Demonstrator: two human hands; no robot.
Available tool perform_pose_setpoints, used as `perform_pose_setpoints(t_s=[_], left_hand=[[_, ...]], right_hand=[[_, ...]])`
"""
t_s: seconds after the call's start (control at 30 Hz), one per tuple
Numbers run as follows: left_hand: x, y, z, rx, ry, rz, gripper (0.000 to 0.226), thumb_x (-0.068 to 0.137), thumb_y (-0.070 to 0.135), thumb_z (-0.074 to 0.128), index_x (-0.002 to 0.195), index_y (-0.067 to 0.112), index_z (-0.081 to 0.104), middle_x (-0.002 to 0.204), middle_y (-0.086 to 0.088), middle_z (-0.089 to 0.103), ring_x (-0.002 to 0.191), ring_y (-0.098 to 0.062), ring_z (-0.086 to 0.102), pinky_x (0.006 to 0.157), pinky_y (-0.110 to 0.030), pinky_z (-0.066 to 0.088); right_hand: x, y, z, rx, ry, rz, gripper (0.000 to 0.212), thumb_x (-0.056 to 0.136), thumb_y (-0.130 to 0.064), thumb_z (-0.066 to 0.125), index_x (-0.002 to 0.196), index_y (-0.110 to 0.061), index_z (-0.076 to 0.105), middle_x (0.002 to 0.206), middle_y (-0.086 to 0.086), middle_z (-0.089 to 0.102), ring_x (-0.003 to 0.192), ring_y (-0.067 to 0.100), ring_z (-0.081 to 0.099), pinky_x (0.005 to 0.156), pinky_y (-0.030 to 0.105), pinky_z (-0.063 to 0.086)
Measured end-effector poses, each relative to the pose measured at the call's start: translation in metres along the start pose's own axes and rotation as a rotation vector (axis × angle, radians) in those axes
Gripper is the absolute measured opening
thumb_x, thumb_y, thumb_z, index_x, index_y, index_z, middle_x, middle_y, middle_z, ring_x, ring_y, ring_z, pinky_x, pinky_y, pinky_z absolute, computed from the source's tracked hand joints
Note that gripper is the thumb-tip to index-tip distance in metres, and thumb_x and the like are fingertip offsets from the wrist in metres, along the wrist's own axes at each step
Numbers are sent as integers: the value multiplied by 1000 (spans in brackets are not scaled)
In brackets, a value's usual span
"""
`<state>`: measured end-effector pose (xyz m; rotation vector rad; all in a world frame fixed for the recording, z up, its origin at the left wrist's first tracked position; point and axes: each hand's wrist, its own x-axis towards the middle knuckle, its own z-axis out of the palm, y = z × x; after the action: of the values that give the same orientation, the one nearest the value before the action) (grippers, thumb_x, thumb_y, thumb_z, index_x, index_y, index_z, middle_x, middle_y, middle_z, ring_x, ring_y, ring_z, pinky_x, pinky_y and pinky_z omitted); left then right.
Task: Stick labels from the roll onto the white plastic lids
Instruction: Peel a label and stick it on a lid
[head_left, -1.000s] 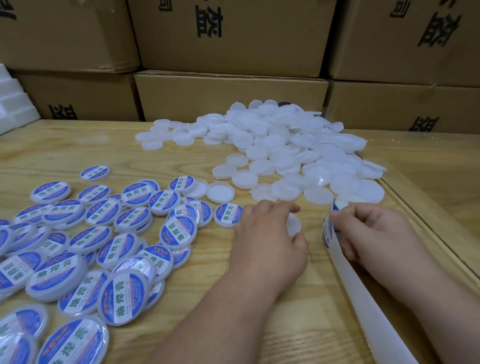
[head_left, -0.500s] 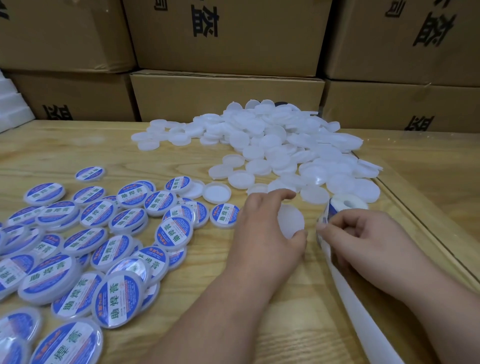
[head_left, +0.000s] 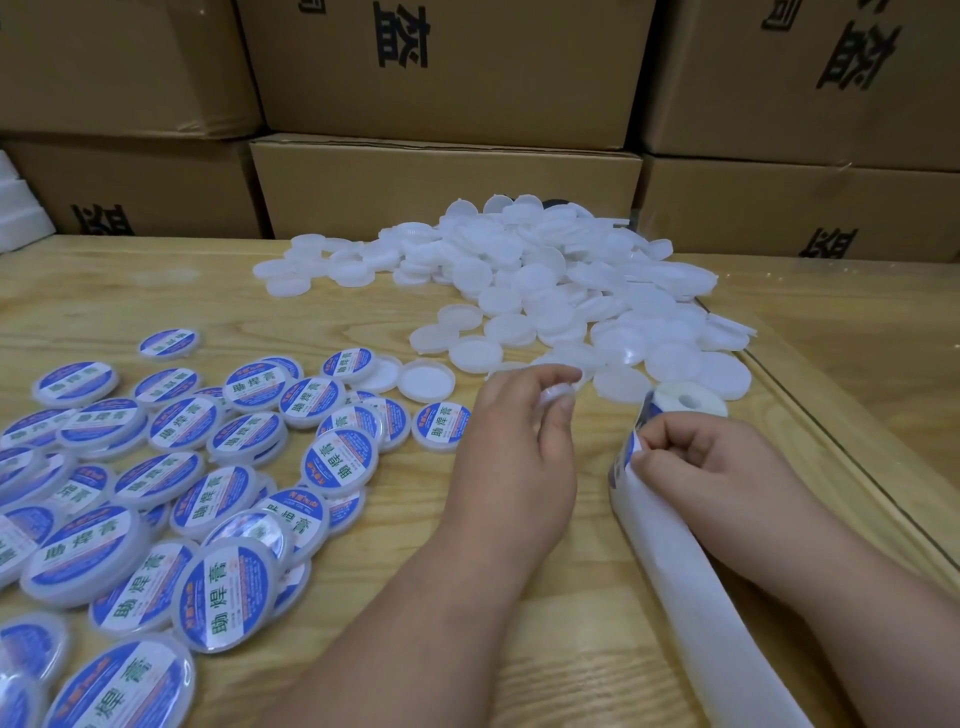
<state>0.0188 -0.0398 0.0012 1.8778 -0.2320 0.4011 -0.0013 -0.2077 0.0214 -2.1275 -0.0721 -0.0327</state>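
The bench (head_left: 156, 291) is pale yellow wood with darker brown grain lines. The plain lids (head_left: 545, 280) heaped on it are milky white and slightly translucent. The labelled lids (head_left: 228, 587) carry round labels with a deep blue ground, a white band across the middle, green characters on that band and small orange-red print along the edges. The label roll (head_left: 685, 400) is white, and the backing strip (head_left: 691, 597) trailing from it is pale, glossy white. The cardboard boxes (head_left: 447, 192) are tan brown with black printed characters.
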Motion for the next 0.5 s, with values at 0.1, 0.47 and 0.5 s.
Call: perform_pose_setpoints(t_s=[0.1,0.47,0.5], left_hand=[[-1,4,-1,-146,-3,-33,21,99,27,63,111,44,68,102,33,70,98,19,59,79,1,39],[-1,0,1,-250,-182,-71,16,86,19,69,83,32,62,94,24,73,94,6,67,79,-16,51],[-1,0,1,-234,-192,-46,16,87,20,72,85,33,62,90,23,71,90,5,66,77,-14,49]], right_hand=[[0,1,2,43,14,-24,18,90,-14,60,72,-14,62,53,-3,39,48,12,30,44,21,27],[5,8,4,100,26,-126,17,82,-30,63,75,-14,64,57,-2,38,55,16,30,46,21,26],[4,8,4,106,28,-136,16,83,-29,64,74,-16,65,56,-3,38,55,15,30,46,20,26]])
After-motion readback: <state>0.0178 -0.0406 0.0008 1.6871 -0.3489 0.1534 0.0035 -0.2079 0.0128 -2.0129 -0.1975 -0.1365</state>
